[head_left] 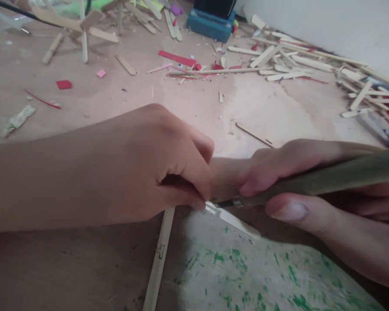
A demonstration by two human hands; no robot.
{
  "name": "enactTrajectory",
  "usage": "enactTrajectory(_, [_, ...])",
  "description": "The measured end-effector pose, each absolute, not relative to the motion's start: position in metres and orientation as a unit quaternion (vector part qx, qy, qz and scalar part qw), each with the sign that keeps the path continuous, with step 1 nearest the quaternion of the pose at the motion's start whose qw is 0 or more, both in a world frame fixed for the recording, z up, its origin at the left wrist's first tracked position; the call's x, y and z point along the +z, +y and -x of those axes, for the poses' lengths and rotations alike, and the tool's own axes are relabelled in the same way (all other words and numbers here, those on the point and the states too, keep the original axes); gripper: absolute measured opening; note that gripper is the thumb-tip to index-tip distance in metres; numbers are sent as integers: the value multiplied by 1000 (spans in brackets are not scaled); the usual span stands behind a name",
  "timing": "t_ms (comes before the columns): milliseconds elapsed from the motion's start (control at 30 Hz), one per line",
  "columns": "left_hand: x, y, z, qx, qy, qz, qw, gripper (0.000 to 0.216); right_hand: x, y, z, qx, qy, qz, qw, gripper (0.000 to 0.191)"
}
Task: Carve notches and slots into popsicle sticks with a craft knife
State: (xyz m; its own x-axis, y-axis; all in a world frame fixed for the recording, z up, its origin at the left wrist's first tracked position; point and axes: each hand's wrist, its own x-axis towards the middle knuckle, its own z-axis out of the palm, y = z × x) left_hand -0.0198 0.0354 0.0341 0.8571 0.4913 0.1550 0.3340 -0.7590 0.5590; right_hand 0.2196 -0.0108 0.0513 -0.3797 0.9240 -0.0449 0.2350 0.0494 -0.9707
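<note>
Head cam: we're working on a short craft stick (236, 222) lying flat close in front of us. It's slanting down-right from the bare tabletop (262, 112) onto a green-flecked sheet (246, 276). Its upper end is sitting right at our left fingertips, and the knife's metal tip is meeting it there.

We're holding the knife (337, 175) w/ our right hand (298, 160). That hand is wrapping fully closed round the olive handle, thumb underneath, forefinger lying along the top toward the tip. Our left hand (142, 168) is curling down tight, fingertips pressing on the stick's end. Pinned vs. pinched, we can't tell.

A long craft stick (158, 255) w/ a small notch partway down is running from under that hand toward us. Whether the two sticks are touching is hidden.

Judging by this, we're at the cutting step, w/ the tip just engaging the stick's end. The next stroke is calling for a firm hold-down and a blade path leading away from the left fingertips, bc they're sitting just beside the edge.

Further back, loose sticks (285, 75) and a red strip (176, 58) are littering the table, and a teal box (209, 26) is standing near the wall.
</note>
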Motion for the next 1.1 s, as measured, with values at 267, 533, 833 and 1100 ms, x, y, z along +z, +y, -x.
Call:
enactTrajectory(267, [38,38,21,137,212,-917,308,25,42,-18,-237,372,-791,421,241,13])
enactTrajectory(533, [37,35,22,155,213,-922,283,23,45,-18,-236,365,-799,416,236,16])
enactTrajectory(833, [38,41,21,133,192,-927,293,27,52,-17,-235,338,-843,374,189,11])
enactTrajectory(1100, [40,32,21,117,142,-958,219,30,51,-9,-226,541,-627,473,300,13])
